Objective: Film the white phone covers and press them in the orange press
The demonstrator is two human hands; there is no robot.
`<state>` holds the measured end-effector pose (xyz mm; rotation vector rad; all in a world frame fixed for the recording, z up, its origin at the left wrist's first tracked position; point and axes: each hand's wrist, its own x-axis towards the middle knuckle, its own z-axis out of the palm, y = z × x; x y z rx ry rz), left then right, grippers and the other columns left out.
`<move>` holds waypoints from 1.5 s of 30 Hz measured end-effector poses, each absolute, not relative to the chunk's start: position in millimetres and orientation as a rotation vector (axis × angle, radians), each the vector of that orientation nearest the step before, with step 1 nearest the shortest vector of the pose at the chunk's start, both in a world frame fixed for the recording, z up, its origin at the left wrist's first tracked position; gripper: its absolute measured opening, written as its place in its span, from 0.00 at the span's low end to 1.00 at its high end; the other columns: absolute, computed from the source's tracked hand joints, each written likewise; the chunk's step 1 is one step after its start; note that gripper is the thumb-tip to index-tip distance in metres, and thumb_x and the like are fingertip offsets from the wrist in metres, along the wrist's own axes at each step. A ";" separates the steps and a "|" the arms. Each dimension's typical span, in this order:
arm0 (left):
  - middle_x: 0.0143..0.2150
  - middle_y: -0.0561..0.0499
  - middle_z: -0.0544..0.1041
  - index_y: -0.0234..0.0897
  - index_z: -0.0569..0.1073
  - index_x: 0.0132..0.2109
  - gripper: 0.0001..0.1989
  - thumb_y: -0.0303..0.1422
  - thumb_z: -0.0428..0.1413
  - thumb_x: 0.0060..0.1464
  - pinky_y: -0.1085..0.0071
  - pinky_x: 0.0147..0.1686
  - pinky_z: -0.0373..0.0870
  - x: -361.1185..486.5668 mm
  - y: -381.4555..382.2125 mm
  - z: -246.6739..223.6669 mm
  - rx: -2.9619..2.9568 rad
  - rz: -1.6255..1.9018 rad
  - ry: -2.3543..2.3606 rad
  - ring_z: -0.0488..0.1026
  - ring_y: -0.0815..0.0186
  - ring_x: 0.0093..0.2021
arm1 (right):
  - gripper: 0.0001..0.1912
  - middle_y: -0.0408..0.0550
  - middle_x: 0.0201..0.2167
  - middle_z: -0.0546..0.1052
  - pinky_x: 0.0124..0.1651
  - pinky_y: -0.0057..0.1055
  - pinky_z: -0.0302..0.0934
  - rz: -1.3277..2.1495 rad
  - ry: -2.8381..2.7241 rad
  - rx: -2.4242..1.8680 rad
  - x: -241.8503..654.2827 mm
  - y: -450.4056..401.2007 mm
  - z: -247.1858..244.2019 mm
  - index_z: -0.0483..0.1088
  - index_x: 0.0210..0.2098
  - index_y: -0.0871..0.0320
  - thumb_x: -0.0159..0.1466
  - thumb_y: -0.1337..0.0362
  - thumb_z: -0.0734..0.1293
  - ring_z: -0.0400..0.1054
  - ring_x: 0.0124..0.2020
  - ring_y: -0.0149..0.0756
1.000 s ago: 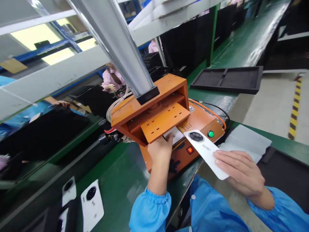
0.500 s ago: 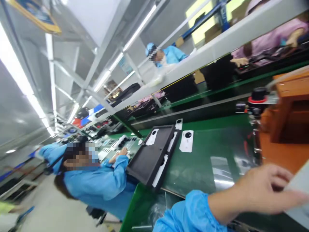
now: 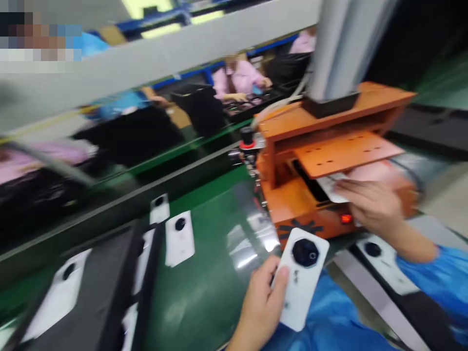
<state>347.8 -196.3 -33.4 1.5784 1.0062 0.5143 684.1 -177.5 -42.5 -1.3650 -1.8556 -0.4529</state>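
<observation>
A white phone back panel (image 3: 305,287) with a round black camera area is gripped along its left edge by my left hand (image 3: 263,297), thumb on its face. My right hand (image 3: 376,207) has its fingers on another white panel (image 3: 332,187), which lies partly inside the orange press (image 3: 292,200), below its raised plate (image 3: 351,153). The underside of that hand's grip is hidden. A further white panel (image 3: 387,265) rests in a dark tray (image 3: 426,312) beneath my right forearm.
White panels (image 3: 180,239) lie on the green mat (image 3: 197,292). Black trays (image 3: 106,287) holding more panels stand at the left. A grey column (image 3: 338,53) rises from the press. People in pink and blue sit behind the bench rail (image 3: 164,53).
The view has swung right, bringing the press fully into sight. My left hand now shows with a panel in it, and my right hand is seen at the press.
</observation>
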 end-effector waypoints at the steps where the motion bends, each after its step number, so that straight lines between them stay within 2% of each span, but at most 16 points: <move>1: 0.33 0.52 0.72 0.38 0.71 0.38 0.20 0.47 0.45 0.69 0.72 0.36 0.64 348.8 -191.8 -33.1 1.646 0.474 0.967 0.69 0.67 0.34 | 0.15 0.51 0.55 0.77 0.58 0.42 0.69 -0.521 -1.905 -1.426 697.3 -191.3 -37.0 0.72 0.56 0.47 0.72 0.65 0.63 0.72 0.57 0.42; 4: 0.33 0.50 0.71 0.39 0.69 0.36 0.19 0.43 0.43 0.70 0.69 0.39 0.64 359.4 -182.1 -29.5 1.848 0.448 0.846 0.69 0.64 0.37 | 0.21 0.53 0.56 0.78 0.58 0.47 0.69 -0.609 -2.042 -1.520 711.1 -199.4 -28.8 0.70 0.60 0.53 0.70 0.71 0.59 0.72 0.59 0.45; 11: 0.41 0.47 0.76 0.40 0.72 0.41 0.13 0.35 0.44 0.70 0.63 0.47 0.64 386.1 -169.1 -18.4 2.093 0.550 0.643 0.71 0.60 0.44 | 0.22 0.52 0.56 0.78 0.57 0.44 0.70 -0.509 -2.189 -1.455 695.4 -168.9 -18.1 0.71 0.59 0.56 0.69 0.73 0.58 0.73 0.58 0.42; 18: 0.41 0.46 0.77 0.39 0.72 0.40 0.15 0.35 0.43 0.70 0.61 0.48 0.66 386.5 -167.2 -20.8 2.066 0.546 0.678 0.72 0.59 0.44 | 0.24 0.50 0.58 0.77 0.61 0.44 0.69 -0.283 -2.169 -1.498 697.0 -164.1 -9.1 0.72 0.59 0.54 0.67 0.74 0.58 0.72 0.59 0.40; 24: 0.41 0.46 0.77 0.40 0.73 0.40 0.14 0.34 0.43 0.69 0.61 0.46 0.67 390.4 -167.2 -19.6 2.140 0.557 0.665 0.71 0.59 0.44 | 0.33 0.51 0.63 0.72 0.66 0.47 0.66 -0.107 -2.198 -1.611 694.2 -172.1 -5.3 0.69 0.62 0.57 0.59 0.76 0.58 0.68 0.63 0.43; 31: 0.42 0.49 0.77 0.40 0.72 0.40 0.12 0.32 0.44 0.69 0.63 0.48 0.66 392.2 -171.6 -19.6 2.194 0.524 0.623 0.71 0.61 0.46 | 0.30 0.56 0.63 0.71 0.69 0.46 0.60 -0.092 -2.188 -1.626 689.9 -172.3 -10.1 0.71 0.59 0.64 0.57 0.75 0.59 0.66 0.64 0.46; 35: 0.48 0.48 0.78 0.40 0.73 0.41 0.11 0.30 0.47 0.67 0.61 0.51 0.65 393.9 -171.0 -20.8 2.322 0.564 0.585 0.70 0.60 0.49 | 0.24 0.55 0.57 0.76 0.62 0.46 0.64 -0.135 -2.058 -1.569 691.6 -160.5 -14.9 0.73 0.53 0.61 0.61 0.74 0.57 0.69 0.59 0.44; 38: 0.53 0.47 0.78 0.40 0.74 0.41 0.09 0.29 0.49 0.65 0.56 0.55 0.63 400.6 -169.0 -21.6 2.512 0.631 0.573 0.68 0.56 0.55 | 0.21 0.54 0.51 0.78 0.60 0.47 0.61 -0.196 -2.012 -1.569 690.1 -157.3 -17.2 0.74 0.49 0.58 0.63 0.74 0.56 0.70 0.54 0.44; 42: 0.64 0.47 0.73 0.40 0.74 0.38 0.07 0.28 0.52 0.61 0.50 0.57 0.58 409.1 -172.8 -25.4 2.772 0.666 0.567 0.64 0.49 0.63 | 0.21 0.53 0.55 0.75 0.63 0.48 0.57 -0.317 -1.750 -1.570 687.8 -186.9 -27.5 0.69 0.56 0.55 0.68 0.71 0.55 0.67 0.59 0.44; 45: 0.68 0.46 0.69 0.40 0.73 0.37 0.07 0.27 0.52 0.60 0.49 0.55 0.57 407.3 -183.3 -33.5 2.873 0.650 0.570 0.64 0.47 0.63 | 0.19 0.54 0.50 0.74 0.59 0.47 0.63 -0.434 -1.308 -1.644 689.9 -232.5 -51.6 0.70 0.56 0.52 0.72 0.68 0.54 0.68 0.55 0.45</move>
